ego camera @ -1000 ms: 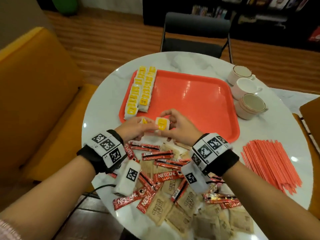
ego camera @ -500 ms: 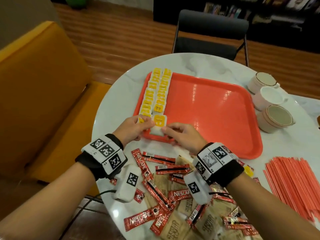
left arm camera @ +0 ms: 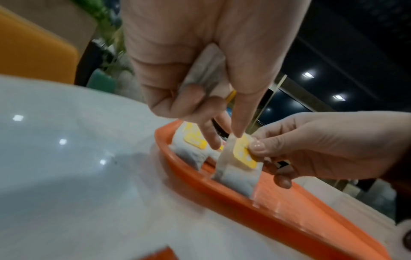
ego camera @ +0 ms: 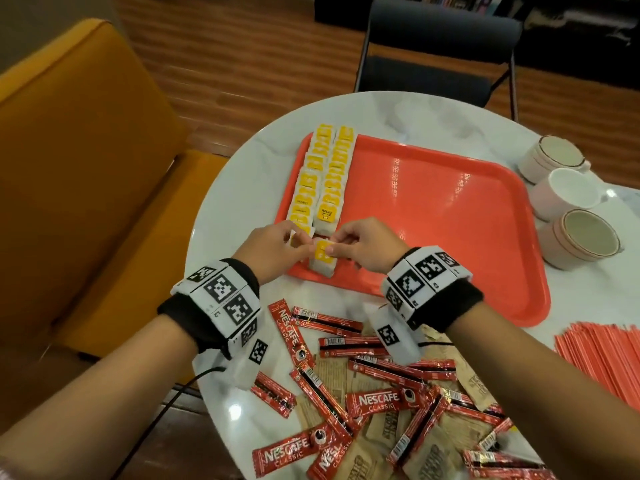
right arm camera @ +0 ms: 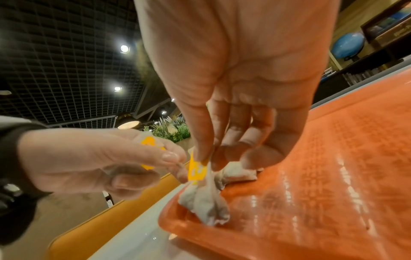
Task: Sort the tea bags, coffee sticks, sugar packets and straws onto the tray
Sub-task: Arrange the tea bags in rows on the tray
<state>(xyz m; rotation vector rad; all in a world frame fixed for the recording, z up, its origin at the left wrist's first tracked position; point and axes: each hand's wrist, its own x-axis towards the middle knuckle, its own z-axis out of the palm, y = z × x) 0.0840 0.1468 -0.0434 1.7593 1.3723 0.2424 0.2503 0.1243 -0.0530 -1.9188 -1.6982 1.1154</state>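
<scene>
Two columns of yellow-tagged tea bags (ego camera: 329, 174) lie along the left side of the orange tray (ego camera: 450, 220). Another tea bag (ego camera: 323, 258) (left arm camera: 235, 174) (right arm camera: 204, 198) stands on the tray's near left corner, below the right column. My right hand (ego camera: 337, 245) (right arm camera: 204, 163) pinches its yellow tag between thumb and forefinger. My left hand (ego camera: 298, 242) (left arm camera: 222, 123) grips a second tea bag (left arm camera: 204, 70) (right arm camera: 151, 142) in its curled fingers, and its forefinger touches the top of the standing bag. Red coffee sticks (ego camera: 377, 400), brown sugar packets (ego camera: 429, 459) and orange straws (ego camera: 609, 362) lie on the white table.
Three cups (ego camera: 585, 237) stand at the tray's right. A dark chair (ego camera: 433, 46) is behind the round table, and a yellow sofa (ego camera: 86, 168) is at its left. The tray's middle and right are bare.
Both hands moved forward from above the table's near part to the tray's near left corner, and the pinched tea bag now rests on the tray below the right column.
</scene>
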